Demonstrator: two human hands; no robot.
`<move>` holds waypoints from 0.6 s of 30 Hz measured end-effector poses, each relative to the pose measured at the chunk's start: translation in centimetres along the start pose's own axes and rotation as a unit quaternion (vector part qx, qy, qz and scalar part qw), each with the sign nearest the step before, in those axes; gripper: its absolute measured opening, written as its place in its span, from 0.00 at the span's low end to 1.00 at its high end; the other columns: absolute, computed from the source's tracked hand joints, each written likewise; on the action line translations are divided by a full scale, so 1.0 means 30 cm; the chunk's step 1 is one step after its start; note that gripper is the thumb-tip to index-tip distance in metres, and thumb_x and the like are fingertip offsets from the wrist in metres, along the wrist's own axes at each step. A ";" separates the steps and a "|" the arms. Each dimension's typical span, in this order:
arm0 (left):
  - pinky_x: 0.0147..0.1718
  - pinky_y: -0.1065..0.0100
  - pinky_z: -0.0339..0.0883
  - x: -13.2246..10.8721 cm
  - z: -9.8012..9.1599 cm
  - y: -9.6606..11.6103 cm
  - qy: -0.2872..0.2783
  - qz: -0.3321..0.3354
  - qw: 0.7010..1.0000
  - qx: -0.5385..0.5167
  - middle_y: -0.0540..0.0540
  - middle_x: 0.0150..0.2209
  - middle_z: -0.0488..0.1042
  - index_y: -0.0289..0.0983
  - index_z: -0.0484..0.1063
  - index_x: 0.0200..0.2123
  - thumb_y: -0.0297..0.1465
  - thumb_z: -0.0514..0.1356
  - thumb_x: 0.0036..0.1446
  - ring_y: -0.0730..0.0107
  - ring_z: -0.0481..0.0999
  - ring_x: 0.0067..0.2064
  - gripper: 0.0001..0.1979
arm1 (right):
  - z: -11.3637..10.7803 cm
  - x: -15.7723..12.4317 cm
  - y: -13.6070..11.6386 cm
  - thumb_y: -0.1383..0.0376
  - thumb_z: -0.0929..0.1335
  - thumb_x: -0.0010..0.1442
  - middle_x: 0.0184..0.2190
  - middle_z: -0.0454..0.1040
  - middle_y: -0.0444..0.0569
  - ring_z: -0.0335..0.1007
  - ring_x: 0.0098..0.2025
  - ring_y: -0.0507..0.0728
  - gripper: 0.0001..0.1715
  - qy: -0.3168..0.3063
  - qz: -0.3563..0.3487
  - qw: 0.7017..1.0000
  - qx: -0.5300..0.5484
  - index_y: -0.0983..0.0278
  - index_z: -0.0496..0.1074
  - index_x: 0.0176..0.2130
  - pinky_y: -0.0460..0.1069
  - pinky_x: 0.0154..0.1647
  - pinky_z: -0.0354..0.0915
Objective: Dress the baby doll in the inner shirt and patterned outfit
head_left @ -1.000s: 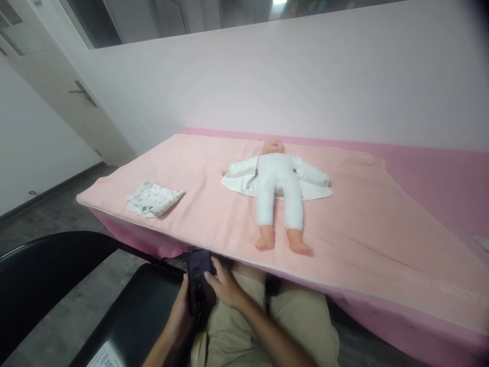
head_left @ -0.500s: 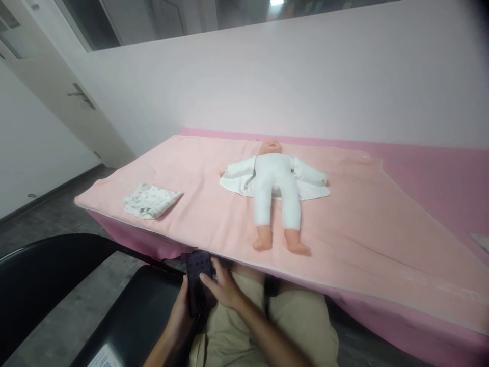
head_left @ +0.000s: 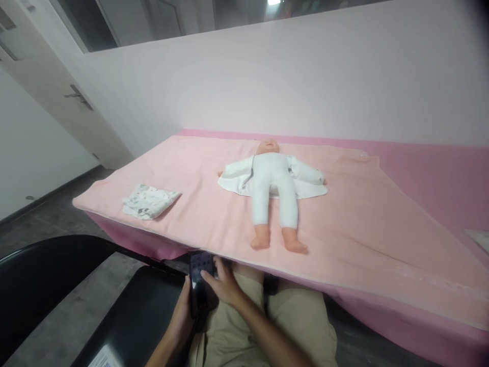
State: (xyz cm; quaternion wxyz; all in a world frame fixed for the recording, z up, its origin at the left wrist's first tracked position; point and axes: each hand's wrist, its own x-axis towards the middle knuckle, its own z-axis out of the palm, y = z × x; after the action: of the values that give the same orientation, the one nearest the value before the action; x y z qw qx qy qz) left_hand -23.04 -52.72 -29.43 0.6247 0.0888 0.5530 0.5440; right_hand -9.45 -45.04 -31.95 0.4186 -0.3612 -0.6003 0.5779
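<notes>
Below the near edge of the table, my left hand (head_left: pixel 182 308) is wrapped around the left side of a dark smartphone (head_left: pixel 200 300). My right hand (head_left: pixel 223 283) is at the phone's right edge, with a digit lying over the screen and the others curled beside it. On the table, beyond my hands, a baby doll (head_left: pixel 272 176) lies on its back, feet toward me. White clothing (head_left: pixel 239 178) covers its arms and spreads out under its body. To the left is a folded white cloth with a small print (head_left: pixel 150 202), touched by neither hand.
A peach-coloured sheet (head_left: pixel 344 229) covers most of the pink table (head_left: pixel 431 183). Beside my legs stands a black chair (head_left: pixel 130 311) with a white, partly visible item (head_left: pixel 105 357) on it. A wall runs behind the table, and a door (head_left: pixel 64 102) is at left.
The view has shifted very slightly. My hands keep about the same hold on the phone, and its screen shows a little brighter. The doll and folded cloth stay put.
</notes>
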 end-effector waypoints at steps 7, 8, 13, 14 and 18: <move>0.63 0.49 0.71 0.024 -0.015 -0.030 0.006 0.013 1.000 -0.005 0.36 0.60 0.78 0.40 0.71 0.67 0.48 0.57 0.71 0.49 0.79 0.61 0.29 | -0.002 -0.004 0.003 0.53 0.70 0.69 0.60 0.76 0.52 0.72 0.63 0.64 0.28 0.028 -0.003 0.999 -0.038 0.57 0.68 0.64 0.60 0.67 0.65; 0.62 0.50 0.72 0.027 -0.017 -0.033 0.003 0.007 1.000 -0.011 0.37 0.61 0.78 0.40 0.71 0.67 0.48 0.58 0.70 0.49 0.79 0.61 0.29 | -0.004 -0.004 0.005 0.52 0.69 0.71 0.60 0.77 0.52 0.72 0.62 0.64 0.26 0.027 -0.001 0.999 -0.036 0.57 0.68 0.63 0.60 0.66 0.65; 0.60 0.47 0.74 0.066 -0.079 -0.075 0.016 -0.010 0.998 -0.052 0.37 0.59 0.79 0.41 0.73 0.66 0.50 0.57 0.68 0.46 0.79 0.60 0.30 | -0.002 0.006 0.028 0.48 0.66 0.72 0.52 0.79 0.54 0.76 0.54 0.62 0.23 0.065 0.010 0.998 0.003 0.60 0.73 0.56 0.58 0.59 0.70; 0.59 0.46 0.74 0.083 -0.111 -0.093 0.029 -0.007 0.998 -0.058 0.37 0.59 0.79 0.42 0.73 0.65 0.51 0.56 0.68 0.45 0.79 0.60 0.29 | 0.000 0.007 0.031 0.48 0.65 0.72 0.51 0.79 0.54 0.75 0.53 0.62 0.23 0.074 0.011 0.997 0.011 0.60 0.74 0.54 0.58 0.58 0.70; 0.60 0.45 0.73 0.182 -0.294 -0.177 0.127 0.003 0.991 -0.032 0.39 0.59 0.79 0.44 0.73 0.65 0.49 0.47 0.69 0.46 0.76 0.63 0.30 | -0.006 -0.006 0.021 0.47 0.59 0.76 0.49 0.78 0.54 0.75 0.51 0.61 0.26 0.080 0.004 0.996 0.032 0.60 0.74 0.53 0.57 0.56 0.71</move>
State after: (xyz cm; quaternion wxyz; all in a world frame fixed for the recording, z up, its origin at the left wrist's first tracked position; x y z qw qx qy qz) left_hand -28.01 -54.88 -39.74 0.5505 0.0007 0.6095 0.5705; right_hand -9.23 -45.08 -32.58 0.4742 -0.3953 -0.5448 0.5675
